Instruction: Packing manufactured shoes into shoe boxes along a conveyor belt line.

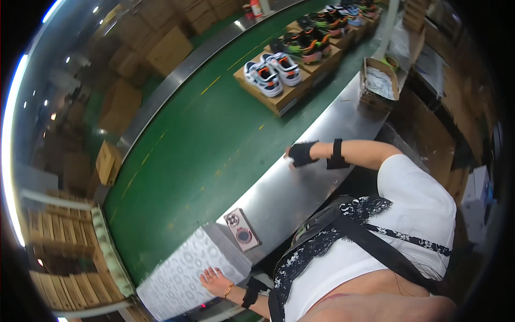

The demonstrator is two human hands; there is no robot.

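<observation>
My left hand (215,281) lies with its fingers spread on a stack of white paper sheets (182,263) printed with grey rings. It wears a bracelet, with a black strap (254,292) further up the forearm. Beside the stack, a pinkish phone (241,229) with a round ring holder lies on the metal ledge (279,198). My right hand (301,154), in a black fingerless wrap, is at the ledge's far edge next to the green belt. Its fingertips are partly seen and slightly blurred, apart, with nothing visible in them.
On the green conveyor belt (177,161), white and navy sneakers (272,74) sit on a brown shoebox (287,99). Several more boxes with dark, colourful shoes (306,45) stand beyond. An open carton of white paper (379,83) is on the ledge's right; wooden racks (64,231) are at left.
</observation>
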